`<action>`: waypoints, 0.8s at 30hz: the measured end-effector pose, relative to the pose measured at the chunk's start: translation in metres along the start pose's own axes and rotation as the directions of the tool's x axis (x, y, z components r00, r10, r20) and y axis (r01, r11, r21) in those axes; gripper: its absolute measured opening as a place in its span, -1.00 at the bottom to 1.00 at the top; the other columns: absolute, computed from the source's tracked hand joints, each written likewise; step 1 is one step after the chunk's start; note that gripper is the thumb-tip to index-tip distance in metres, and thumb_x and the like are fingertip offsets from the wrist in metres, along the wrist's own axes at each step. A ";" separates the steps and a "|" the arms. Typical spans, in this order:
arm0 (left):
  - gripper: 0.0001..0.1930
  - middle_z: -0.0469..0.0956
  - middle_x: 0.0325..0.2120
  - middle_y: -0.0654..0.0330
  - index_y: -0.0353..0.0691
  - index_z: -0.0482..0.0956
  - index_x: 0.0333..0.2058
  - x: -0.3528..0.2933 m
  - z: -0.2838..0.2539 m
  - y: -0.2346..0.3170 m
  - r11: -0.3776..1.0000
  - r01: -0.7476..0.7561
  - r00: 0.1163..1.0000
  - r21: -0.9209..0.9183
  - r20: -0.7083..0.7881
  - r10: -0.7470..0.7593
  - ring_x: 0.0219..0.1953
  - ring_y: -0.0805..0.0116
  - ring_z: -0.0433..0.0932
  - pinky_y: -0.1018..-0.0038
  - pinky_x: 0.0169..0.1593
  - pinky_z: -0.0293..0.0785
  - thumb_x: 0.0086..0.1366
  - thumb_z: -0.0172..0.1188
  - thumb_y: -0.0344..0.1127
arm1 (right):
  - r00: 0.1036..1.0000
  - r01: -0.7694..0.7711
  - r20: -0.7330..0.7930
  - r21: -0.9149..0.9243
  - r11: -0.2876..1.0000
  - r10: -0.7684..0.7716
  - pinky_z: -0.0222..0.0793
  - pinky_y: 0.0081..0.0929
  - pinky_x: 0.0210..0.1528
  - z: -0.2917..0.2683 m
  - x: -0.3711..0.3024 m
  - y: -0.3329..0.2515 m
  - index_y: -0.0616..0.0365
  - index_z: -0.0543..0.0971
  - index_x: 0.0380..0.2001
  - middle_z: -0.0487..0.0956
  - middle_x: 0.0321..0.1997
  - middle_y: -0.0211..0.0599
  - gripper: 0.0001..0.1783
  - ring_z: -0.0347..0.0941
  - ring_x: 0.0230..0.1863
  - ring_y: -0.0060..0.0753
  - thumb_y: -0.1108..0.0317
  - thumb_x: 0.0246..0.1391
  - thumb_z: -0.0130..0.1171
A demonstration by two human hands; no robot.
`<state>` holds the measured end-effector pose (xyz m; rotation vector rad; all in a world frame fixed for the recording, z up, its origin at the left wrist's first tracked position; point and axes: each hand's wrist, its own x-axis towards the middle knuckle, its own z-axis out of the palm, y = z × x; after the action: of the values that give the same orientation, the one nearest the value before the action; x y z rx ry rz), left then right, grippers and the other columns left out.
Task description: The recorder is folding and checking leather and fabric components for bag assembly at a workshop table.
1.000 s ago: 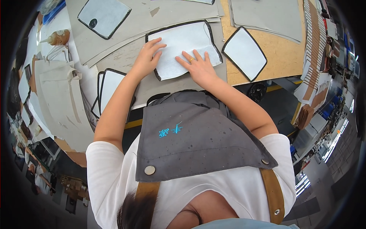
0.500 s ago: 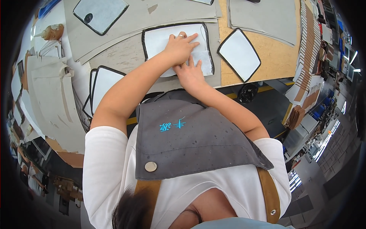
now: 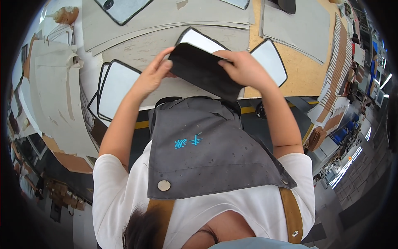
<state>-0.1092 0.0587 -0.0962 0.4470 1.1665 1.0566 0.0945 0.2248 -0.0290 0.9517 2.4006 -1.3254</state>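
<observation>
A black flat panel point(image 3: 203, 70) is lifted and tilted above the worktable in front of me. My left hand point(image 3: 154, 74) pinches its left end between thumb and fingers. At the other end, my right hand point(image 3: 245, 68) grips the upper edge, thumb on the black face. Behind it shows a white surface with black edging point(image 3: 201, 40); whether that is part of the held panel or a separate piece, I cannot tell. Just right of my right hand lies a white black-edged panel point(image 3: 270, 60), partly covered by that hand.
Several similar panels point(image 3: 118, 89) overlap at the left, and another point(image 3: 126, 9) lies far left. Grey board sheets point(image 3: 137, 27) cover much of the table. A brown-stained squeeze bottle point(image 3: 66, 15) lies far left; a dark object point(image 3: 287, 5) rests on sheets point(image 3: 298, 29) at right.
Both hands were pressing on the white face of a black-edged panel lying flat. Now they have spread apart and hold a panel raised, its black side showing.
</observation>
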 end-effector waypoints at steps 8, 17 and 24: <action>-0.68 0.51 -0.20 0.19 -0.28 0.36 -0.02 -0.009 0.014 -0.041 0.913 0.386 0.916 -0.131 -0.065 -0.396 -0.23 0.47 0.49 0.53 -0.28 0.44 0.27 0.04 -0.35 | 0.984 -0.091 0.166 0.161 0.983 0.064 0.30 -0.56 -0.19 0.047 0.025 0.058 0.24 0.47 -0.11 0.56 -0.33 -0.22 -0.68 0.41 -0.33 -0.43 0.27 0.12 0.05; -0.73 0.38 -0.58 0.21 -0.24 0.43 -0.16 0.008 0.017 -0.068 0.708 -0.082 0.917 0.701 -0.225 0.330 -0.55 0.31 0.38 0.48 -0.38 0.37 0.14 0.16 -0.36 | 0.950 -0.260 0.268 0.390 0.883 0.161 0.27 -0.60 -0.24 0.084 0.032 0.079 0.24 0.50 -0.27 0.50 -0.44 -0.42 -0.74 0.31 -0.35 -0.62 0.23 0.13 0.06; -0.72 0.39 -0.55 0.19 -0.17 0.41 -0.14 0.006 0.016 -0.075 0.718 -0.114 0.910 0.686 -0.218 0.353 -0.54 0.26 0.39 0.40 -0.41 0.34 0.13 0.09 -0.49 | 0.949 -0.242 0.253 0.205 0.948 0.188 0.34 -0.38 -0.15 0.087 0.028 0.071 0.09 0.52 -0.14 0.56 -0.24 -0.12 -0.63 0.47 -0.19 -0.12 0.08 0.10 0.04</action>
<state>-0.0622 0.0314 -0.1501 1.0346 1.8441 0.9271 0.1101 0.1922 -0.1388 1.0228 1.9383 -1.5609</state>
